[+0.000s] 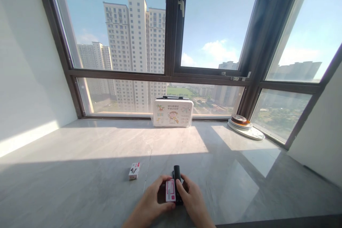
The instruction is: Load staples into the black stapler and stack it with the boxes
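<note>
Near the front of the grey marble-look sill, my left hand point(153, 198) is closed around a small pink-and-white box point(170, 190), thumb at its near end and fingers at its far end. Right beside the box is a black stapler point(176, 173), its long axis pointing away from me. My right hand point(192, 196) grips the stapler from the right, with the thumb over its top. The two things sit side by side, seemingly touching. A second small white-and-pink box point(134, 171) with a dark printed picture stands to the left, apart from both hands.
A white cartoon-printed case point(173, 113) with a dark handle stands upright against the window. At the back right corner lies a stack of plates point(247, 130) with smaller dishes on top. White walls flank the marble-look sill point(80, 188); its dark front edge shows at lower right.
</note>
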{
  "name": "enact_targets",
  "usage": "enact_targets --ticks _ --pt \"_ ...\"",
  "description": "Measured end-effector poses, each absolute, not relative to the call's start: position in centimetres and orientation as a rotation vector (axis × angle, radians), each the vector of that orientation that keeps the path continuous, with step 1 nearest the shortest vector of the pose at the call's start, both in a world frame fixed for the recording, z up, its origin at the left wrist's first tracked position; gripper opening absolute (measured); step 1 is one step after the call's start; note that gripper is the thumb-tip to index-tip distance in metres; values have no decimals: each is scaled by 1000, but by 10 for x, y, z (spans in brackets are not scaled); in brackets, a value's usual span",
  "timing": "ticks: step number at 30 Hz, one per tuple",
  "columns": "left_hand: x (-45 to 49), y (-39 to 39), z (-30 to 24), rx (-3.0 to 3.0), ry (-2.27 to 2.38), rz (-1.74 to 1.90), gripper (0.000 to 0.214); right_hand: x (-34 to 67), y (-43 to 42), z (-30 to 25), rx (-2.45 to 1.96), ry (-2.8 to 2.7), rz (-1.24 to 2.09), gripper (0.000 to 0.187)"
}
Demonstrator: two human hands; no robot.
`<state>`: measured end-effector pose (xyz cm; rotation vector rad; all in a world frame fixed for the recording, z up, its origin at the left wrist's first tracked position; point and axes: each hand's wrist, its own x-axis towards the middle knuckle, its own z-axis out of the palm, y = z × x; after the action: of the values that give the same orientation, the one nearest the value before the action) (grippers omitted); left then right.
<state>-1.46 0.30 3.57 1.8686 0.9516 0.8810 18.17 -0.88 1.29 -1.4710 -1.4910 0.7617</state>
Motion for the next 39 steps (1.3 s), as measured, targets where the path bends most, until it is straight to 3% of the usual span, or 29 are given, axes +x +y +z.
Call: enact_targets --ticks 6,10,14,18,24,27,39 --pt "-13 5 34 1870 952 874 69 180 -9 16 -1466 -1528 757 51" --pt "-17 4 26 1851 927 922 82 189 -12 13 -1511 -1475 774 65" --pt "-57 23 24 1834 1345 1129 48 205 -21 7 -1554 -1468 835 76" --pt "-115 55 33 1762 1884 1173 49 207 -34 11 -1622 -1637 808 89" --pt "-120 72 35 1860 1938 897 42 192 -39 24 -1731 -1781 737 107" --pt "-94 69 32 1939 1922 820 43 185 -36 28 -1731 -1775 744 105" --pt "-25 63 24 2213 1731 668 54 169 -24 44 -1502 -1839 823 65"
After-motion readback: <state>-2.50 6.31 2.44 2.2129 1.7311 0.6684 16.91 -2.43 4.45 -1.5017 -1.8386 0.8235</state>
